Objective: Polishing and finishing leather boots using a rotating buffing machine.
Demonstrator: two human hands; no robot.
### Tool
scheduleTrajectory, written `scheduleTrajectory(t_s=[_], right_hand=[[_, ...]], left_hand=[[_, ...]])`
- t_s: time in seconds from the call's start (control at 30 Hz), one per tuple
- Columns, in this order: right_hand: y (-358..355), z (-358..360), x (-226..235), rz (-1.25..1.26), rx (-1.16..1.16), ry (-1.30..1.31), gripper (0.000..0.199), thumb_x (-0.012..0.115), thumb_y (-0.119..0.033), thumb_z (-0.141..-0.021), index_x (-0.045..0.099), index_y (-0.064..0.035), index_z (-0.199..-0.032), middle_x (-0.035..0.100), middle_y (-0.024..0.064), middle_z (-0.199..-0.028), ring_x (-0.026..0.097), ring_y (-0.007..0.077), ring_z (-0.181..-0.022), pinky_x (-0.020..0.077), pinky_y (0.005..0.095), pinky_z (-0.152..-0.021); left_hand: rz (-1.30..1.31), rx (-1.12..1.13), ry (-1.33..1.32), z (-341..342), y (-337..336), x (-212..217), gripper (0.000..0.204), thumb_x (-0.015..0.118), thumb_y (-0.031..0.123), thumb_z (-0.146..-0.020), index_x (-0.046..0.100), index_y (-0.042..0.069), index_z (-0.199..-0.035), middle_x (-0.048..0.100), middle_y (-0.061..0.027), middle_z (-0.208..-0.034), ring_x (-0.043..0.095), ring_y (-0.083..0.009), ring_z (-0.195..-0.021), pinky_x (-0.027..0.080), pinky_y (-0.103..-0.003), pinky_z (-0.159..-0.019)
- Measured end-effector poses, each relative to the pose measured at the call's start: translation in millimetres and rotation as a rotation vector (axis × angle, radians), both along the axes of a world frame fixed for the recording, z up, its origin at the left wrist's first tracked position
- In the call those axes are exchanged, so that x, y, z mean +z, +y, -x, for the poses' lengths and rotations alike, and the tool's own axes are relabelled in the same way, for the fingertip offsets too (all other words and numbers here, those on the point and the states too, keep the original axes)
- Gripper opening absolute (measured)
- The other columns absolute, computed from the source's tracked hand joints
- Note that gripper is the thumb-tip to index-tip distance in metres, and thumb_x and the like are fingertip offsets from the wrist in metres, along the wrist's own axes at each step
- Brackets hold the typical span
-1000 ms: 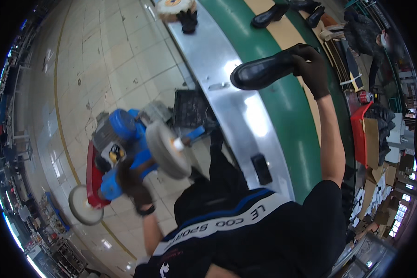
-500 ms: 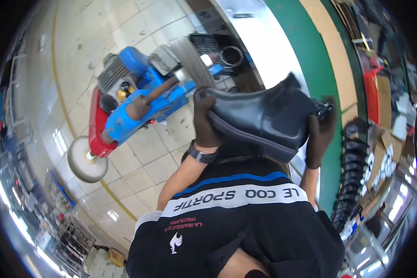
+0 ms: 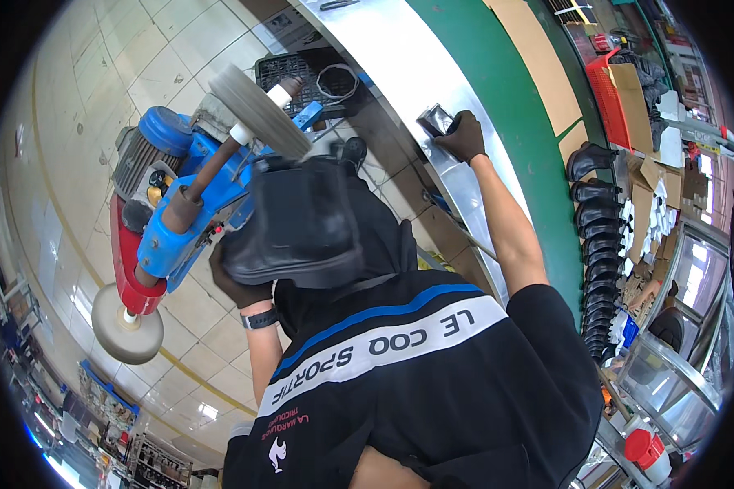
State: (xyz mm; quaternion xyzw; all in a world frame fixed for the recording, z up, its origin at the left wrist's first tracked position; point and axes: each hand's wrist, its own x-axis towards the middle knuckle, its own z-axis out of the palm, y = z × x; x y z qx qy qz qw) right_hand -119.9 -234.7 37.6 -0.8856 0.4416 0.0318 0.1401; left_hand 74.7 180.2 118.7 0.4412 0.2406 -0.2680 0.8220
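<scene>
A black leather ankle boot (image 3: 302, 216) is held up in front of my body, blurred by motion. My left hand (image 3: 235, 273), in a dark brown glove, grips it at its lower left end; part of the hand is behind the boot. Out to the right, my gloved right hand (image 3: 465, 138) reaches over the silver metal ledge (image 3: 408, 69). Its fingers are closed on a small shiny dark object (image 3: 435, 121) with a silvery top, whose kind I cannot make out. The object is at the ledge surface.
At left stands a blue-and-red polishing machine (image 3: 196, 200) with a grey wheel (image 3: 261, 112) close to the boot and a pale wheel (image 3: 127, 324). A black crate (image 3: 273, 75) sits beyond. Right of the ledge runs a green bench (image 3: 497, 98) with a row of black boots (image 3: 599, 220) and a red basket (image 3: 607, 94).
The boot has swung left and turned, now in my left hand alone. My right hand has left the boot and moved forward to the ledge with the small shiny object. The view has shifted right.
</scene>
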Motion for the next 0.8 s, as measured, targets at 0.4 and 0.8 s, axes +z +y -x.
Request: scheduleTrajectory(t_s=[0.4, 0.8], right_hand=[[163.3, -110.0, 8.9, -0.594, 0.286, -0.25, 0.08, 0.069, -0.036, -0.054, 0.041, 0.0, -0.12, 0.058, 0.0253, -0.099, 0.057, 0.037, -0.092, 0.0459, 0.0399, -0.08], [171.8, -134.1, 20.4, -0.674, 0.252, -0.213, 0.079, 0.068, -0.032, -0.053, 0.042, 0.0014, -0.12, 0.059, 0.0253, -0.097, 0.058, 0.036, -0.089, 0.0461, 0.0388, -0.08]], left_hand=[[0.036, 0.38, -0.025, 28.6, 115.0, -40.4, 0.044, 0.042, 0.037, -0.085, 0.053, 0.003, -0.11, 0.057, -0.0121, -0.11, 0.053, -0.0277, -0.102, 0.041, -0.04, -0.092], [-0.012, 0.377, -0.178, 55.3, 126.0, -39.4, 0.044, 0.038, 0.033, -0.09, 0.045, 0.001, -0.119, 0.052, -0.0162, -0.117, 0.05, -0.0313, -0.107, 0.041, -0.045, -0.093]])
